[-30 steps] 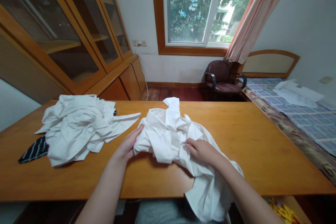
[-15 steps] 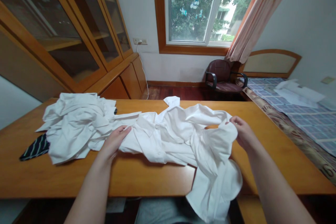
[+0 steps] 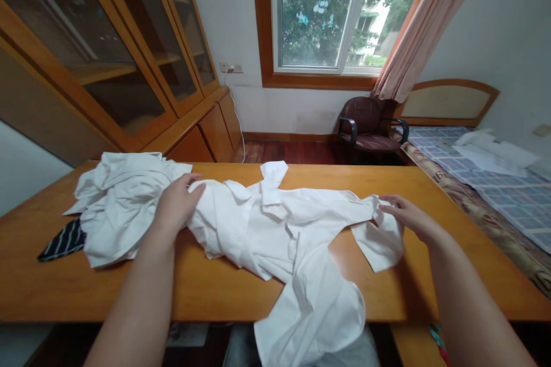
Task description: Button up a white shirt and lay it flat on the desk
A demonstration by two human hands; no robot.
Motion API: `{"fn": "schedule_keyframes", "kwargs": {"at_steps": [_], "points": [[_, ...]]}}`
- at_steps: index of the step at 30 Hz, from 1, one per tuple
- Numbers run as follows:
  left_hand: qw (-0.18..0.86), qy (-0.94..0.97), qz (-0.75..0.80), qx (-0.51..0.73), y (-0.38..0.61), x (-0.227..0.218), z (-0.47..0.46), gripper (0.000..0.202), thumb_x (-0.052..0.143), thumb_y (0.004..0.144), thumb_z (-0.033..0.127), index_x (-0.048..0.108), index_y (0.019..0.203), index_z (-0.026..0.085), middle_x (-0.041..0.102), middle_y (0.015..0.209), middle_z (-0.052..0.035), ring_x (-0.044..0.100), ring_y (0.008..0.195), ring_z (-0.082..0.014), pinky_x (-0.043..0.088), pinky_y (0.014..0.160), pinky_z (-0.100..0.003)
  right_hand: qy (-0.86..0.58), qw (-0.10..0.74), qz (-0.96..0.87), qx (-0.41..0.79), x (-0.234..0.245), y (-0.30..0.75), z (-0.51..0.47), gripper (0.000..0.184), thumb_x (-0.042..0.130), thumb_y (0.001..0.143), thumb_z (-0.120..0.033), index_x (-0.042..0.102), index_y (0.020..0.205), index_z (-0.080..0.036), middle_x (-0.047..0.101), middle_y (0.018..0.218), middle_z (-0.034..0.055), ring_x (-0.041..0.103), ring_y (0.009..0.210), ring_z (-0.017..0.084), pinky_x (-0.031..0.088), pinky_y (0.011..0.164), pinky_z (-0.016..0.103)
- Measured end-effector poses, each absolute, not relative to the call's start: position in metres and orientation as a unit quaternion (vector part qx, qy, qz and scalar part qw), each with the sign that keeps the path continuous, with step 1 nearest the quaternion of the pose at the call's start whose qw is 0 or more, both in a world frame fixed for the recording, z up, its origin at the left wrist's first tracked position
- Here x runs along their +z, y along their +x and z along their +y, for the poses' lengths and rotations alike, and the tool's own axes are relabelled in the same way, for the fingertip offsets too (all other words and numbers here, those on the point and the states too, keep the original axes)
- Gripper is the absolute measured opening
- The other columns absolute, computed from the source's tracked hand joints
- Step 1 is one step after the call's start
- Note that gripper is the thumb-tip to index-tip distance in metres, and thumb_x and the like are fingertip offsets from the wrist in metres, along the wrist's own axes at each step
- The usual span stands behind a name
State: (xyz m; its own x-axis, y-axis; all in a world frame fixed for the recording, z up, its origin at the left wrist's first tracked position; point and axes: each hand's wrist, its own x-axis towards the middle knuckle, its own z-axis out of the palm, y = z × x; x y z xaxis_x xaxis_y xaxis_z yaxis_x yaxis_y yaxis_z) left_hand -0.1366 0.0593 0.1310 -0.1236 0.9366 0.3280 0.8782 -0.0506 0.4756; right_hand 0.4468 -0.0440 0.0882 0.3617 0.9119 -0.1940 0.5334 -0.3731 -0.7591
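Observation:
A white shirt (image 3: 275, 235) lies crumpled across the middle of the wooden table (image 3: 215, 292), with part of it hanging over the front edge towards my lap. My left hand (image 3: 177, 198) grips the shirt's left end, thumb and fingers around the cloth. At the other end, my right hand (image 3: 402, 215) pinches a narrow bit of the shirt, and a loose flap of it hangs beneath the fingers. Just left of my left hand sits a heap of white cloth (image 3: 120, 206). A dark striped cloth (image 3: 63, 241) sticks out from under that heap.
Beyond the table stand a glass-fronted wooden cabinet (image 3: 129, 69) at left and a dark red armchair (image 3: 365, 123) under the window. A bed (image 3: 460, 149) with a checked cover is on the right, with white items (image 3: 495, 149) lying on it.
The shirt has been stretched out flatter between my hands. My left hand has shifted left and away from me, my right slightly right; the hanging part has swung left.

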Motion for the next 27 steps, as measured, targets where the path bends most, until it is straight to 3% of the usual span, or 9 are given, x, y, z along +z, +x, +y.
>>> {"fn": "schedule_keyframes", "kwargs": {"at_steps": [4,6,9,11,14,18,22,27], "points": [[-0.065,0.737,0.619,0.261,-0.1,0.095,0.056,0.032,0.052,0.085,0.029,0.068,0.109,0.015,0.063,0.119,-0.0149,0.054,0.119,-0.032,0.04,0.108,-0.047,-0.847,0.082,-0.518,0.09,0.079,0.418,-0.042,0.044,0.067,0.08,-0.039,0.067,0.119,-0.018,0.067,0.109,0.0182,0.063,0.096,0.034,0.05,0.082,0.046],[-0.079,0.76,0.595,0.247,-0.083,0.076,0.05,0.028,0.05,0.088,0.027,0.069,0.107,0.018,0.062,0.123,-0.0127,0.047,0.129,-0.0338,0.028,0.115,-0.055,-0.831,0.072,-0.55,-0.052,0.083,0.394,-0.045,0.043,0.064,0.084,-0.038,0.066,0.122,-0.019,0.061,0.119,0.0211,0.057,0.107,0.039,0.048,0.085,0.052],[-0.058,0.789,0.57,0.224,-0.064,0.051,0.044,0.025,0.048,0.091,0.026,0.069,0.105,0.021,0.064,0.123,-0.0102,0.043,0.134,-0.0331,0.016,0.118,-0.062,-0.744,0.121,-0.641,-0.143,0.089,0.355,-0.046,0.032,0.061,0.087,-0.027,0.068,0.116,-0.019,0.056,0.128,0.0184,0.046,0.125,0.039,0.04,0.1,0.052],[-0.032,0.796,0.561,0.224,-0.057,0.038,0.044,0.026,0.048,0.091,0.025,0.068,0.107,0.021,0.064,0.123,-0.0104,0.045,0.133,-0.0323,0.017,0.117,-0.062,-0.687,0.153,-0.704,-0.097,0.088,0.33,-0.043,0.027,0.058,0.089,-0.024,0.068,0.114,-0.02,0.058,0.127,0.0151,0.049,0.123,0.033,0.04,0.102,0.045],[-0.006,0.791,0.555,0.259,-0.055,0.03,0.045,0.027,0.046,0.092,0.024,0.066,0.109,0.019,0.064,0.123,-0.0116,0.047,0.131,-0.0311,0.021,0.117,-0.059,-0.643,0.132,-0.749,0.087,0.078,0.299,-0.04,0.026,0.052,0.095,-0.033,0.067,0.113,-0.023,0.065,0.112,0.0097,0.065,0.092,0.022,0.048,0.082,0.032],[-0.025,0.767,0.542,0.341,-0.065,0.041,0.032,0.027,0.042,0.094,0.021,0.064,0.109,0.017,0.061,0.122,-0.0124,0.049,0.128,-0.0271,0.027,0.117,-0.049,-0.715,0.047,-0.681,0.147,0.065,0.277,-0.045,0.036,0.05,0.096,-0.049,0.06,0.112,-0.018,0.07,0.09,0.0118,0.067,0.08,0.025,0.043,0.067,0.03],[-0.068,0.727,0.586,0.353,-0.084,0.054,0.005,0.02,0.044,0.091,0.022,0.064,0.096,0.017,0.061,0.101,-0.0116,0.057,0.105,-0.027,0.043,0.098,-0.04,-0.742,0.0,-0.65,0.168,0.062,0.28,-0.056,0.04,0.048,0.095,-0.054,0.062,0.097,-0.017,0.071,0.084,0.0155,0.069,0.08,0.029,0.042,0.067,0.031],[0.031,0.719,0.662,0.209,-0.116,0.049,-0.019,0.015,0.045,0.084,0.022,0.056,0.075,0.021,0.06,0.077,-0.004,0.058,0.073,-0.0212,0.043,0.067,-0.031,-0.74,0.039,-0.627,0.241,0.055,0.298,-0.067,0.054,0.042,0.094,-0.062,0.063,0.073,-0.017,0.07,0.07,0.0132,0.067,0.067,0.024,0.042,0.064,0.031]]}}
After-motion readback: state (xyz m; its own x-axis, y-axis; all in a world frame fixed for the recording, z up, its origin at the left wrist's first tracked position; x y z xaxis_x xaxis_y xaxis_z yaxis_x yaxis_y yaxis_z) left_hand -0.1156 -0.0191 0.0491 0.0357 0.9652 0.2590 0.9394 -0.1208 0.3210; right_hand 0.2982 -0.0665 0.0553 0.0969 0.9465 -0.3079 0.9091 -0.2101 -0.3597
